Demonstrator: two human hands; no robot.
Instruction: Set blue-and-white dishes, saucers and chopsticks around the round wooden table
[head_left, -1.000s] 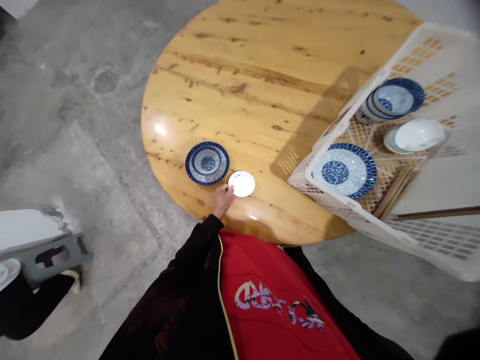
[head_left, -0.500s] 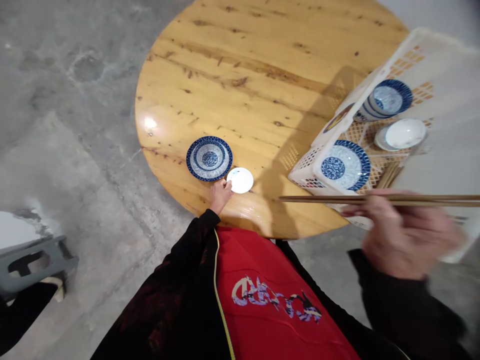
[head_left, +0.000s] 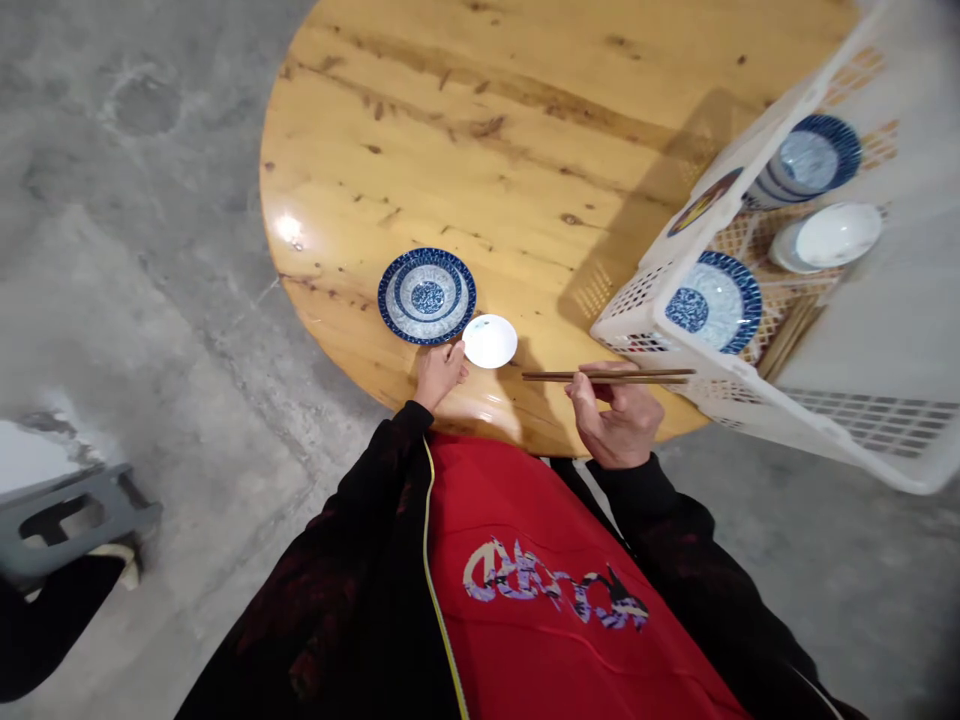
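While the right hand (head_left: 619,420) pinches 2 chopsticks (head_left: 607,376) level over the counter (head_left: 525,130) edge, left hand (head_left: 439,372) curled loosely against the small white dish (head_left: 490,341), I'd lay them parallel just right of it, blue plate (head_left: 427,296) beyond.

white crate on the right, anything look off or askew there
Yes: the white crate sits tilted, overhanging the round table's edge. The blue bowls inside look intact. Nothing is spilled; the right hand holds chopsticks level.

Two blue plates (head_left: 427,296) (head_left: 712,301), two white dishes (head_left: 490,341) (head_left: 836,234), one blue bowl (head_left: 814,160), two chopsticks (head_left: 607,376).
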